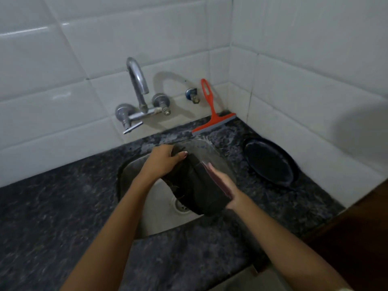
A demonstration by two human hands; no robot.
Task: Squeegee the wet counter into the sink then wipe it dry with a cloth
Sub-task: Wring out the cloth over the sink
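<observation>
**Cloth held over the sink, squeegee parked at the wall**

A dark cloth (pixel 197 187) is held above the steel sink (pixel 134 164) by both hands. The left hand (pixel 162 161) is closed on the cloth's upper end, near the back rim; the right hand (pixel 225 189) is laid flat along the cloth's right edge, with the fingers stretched out, so that a grip there cannot be confirmed. The two hands are kept apart, with the cloth stretched between them. The orange squeegee (pixel 212 114) is leant against the tiled wall (pixel 63 91) behind the sink, its blade resting on the dark stone surface (pixel 52 217). Water is still seen pooled on the surface between the blade and the sink, so the squeegee step is judged done or set aside, and drying is judged to be at hand.

Several risks are foreseen. If the cloth is wet and not wrung, the water would only be smeared about. The loose lower end could be dropped onto the drain (pixel 182 206) and soaked. The squeegee could be knocked over by a wide wipe, and the black round tray (pixel 270 162) at the right could be nudged.

No brand, label or writing can be read anywhere.
</observation>
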